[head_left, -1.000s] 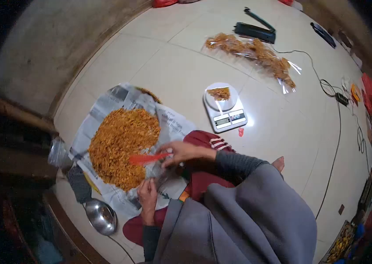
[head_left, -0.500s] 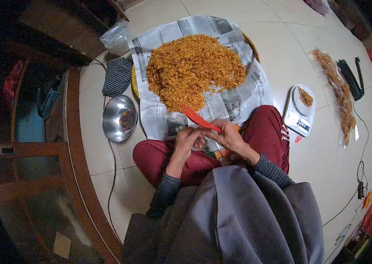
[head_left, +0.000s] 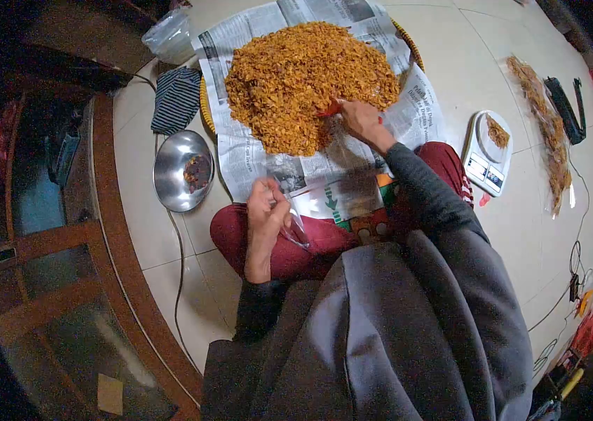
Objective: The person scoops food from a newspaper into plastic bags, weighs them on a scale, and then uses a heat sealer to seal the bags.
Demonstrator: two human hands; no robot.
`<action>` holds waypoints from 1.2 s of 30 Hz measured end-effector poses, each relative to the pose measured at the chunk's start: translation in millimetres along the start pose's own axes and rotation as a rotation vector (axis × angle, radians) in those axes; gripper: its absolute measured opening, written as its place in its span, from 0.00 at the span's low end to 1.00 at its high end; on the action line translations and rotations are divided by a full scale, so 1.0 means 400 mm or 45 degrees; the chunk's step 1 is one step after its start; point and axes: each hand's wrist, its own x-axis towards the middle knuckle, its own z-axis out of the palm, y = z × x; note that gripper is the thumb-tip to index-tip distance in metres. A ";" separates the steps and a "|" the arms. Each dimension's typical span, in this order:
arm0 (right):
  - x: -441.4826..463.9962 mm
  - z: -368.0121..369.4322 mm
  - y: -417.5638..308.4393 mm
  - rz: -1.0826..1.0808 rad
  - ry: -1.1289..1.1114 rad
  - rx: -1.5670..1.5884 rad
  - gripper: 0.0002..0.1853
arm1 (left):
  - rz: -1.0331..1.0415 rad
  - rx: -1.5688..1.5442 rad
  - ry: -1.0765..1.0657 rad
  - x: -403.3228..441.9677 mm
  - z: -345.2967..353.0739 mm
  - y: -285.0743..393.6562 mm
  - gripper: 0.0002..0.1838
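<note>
My right hand (head_left: 363,125) is closed on a red plastic spoon (head_left: 330,109), its far end dug into the near right side of a big heap of orange-brown crispy flakes (head_left: 303,77). Newspaper (head_left: 240,165) lies under the heap, on a round tray with a woven yellow rim (head_left: 206,105). Over my left knee, my left hand (head_left: 265,214) pinches a small clear plastic bag (head_left: 298,230), which hangs down to the right of the fingers. The bag's opening is hard to make out.
A steel bowl (head_left: 183,171) with dark bits and a striped cloth (head_left: 176,100) are on the left. To the right stand a white scale (head_left: 487,168) holding a filled packet (head_left: 497,132), a long row of filled bags (head_left: 543,130) and a black sealer-like device (head_left: 564,111).
My hands have parted. The right hand has carried the red spoon forward into the flakes, while the left stays back with the bag. The view has shifted slightly.
</note>
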 end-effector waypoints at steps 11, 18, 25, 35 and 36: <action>-0.015 -0.009 0.091 0.154 0.117 0.129 0.15 | 0.375 1.224 0.281 0.064 -0.048 0.119 0.07; -0.011 -0.110 0.151 0.063 0.073 0.472 0.19 | 0.415 1.330 0.341 0.183 0.007 0.093 0.11; 0.002 -0.338 -0.006 -0.220 -0.019 0.531 0.14 | 0.122 1.096 0.071 0.312 0.044 0.059 0.10; -0.022 -0.370 -0.116 -0.877 0.442 -0.468 0.13 | 0.229 0.692 0.151 0.324 0.064 0.094 0.13; -0.030 -0.370 -0.112 -0.790 0.455 -0.387 0.14 | 0.226 0.634 0.192 0.328 0.060 0.089 0.13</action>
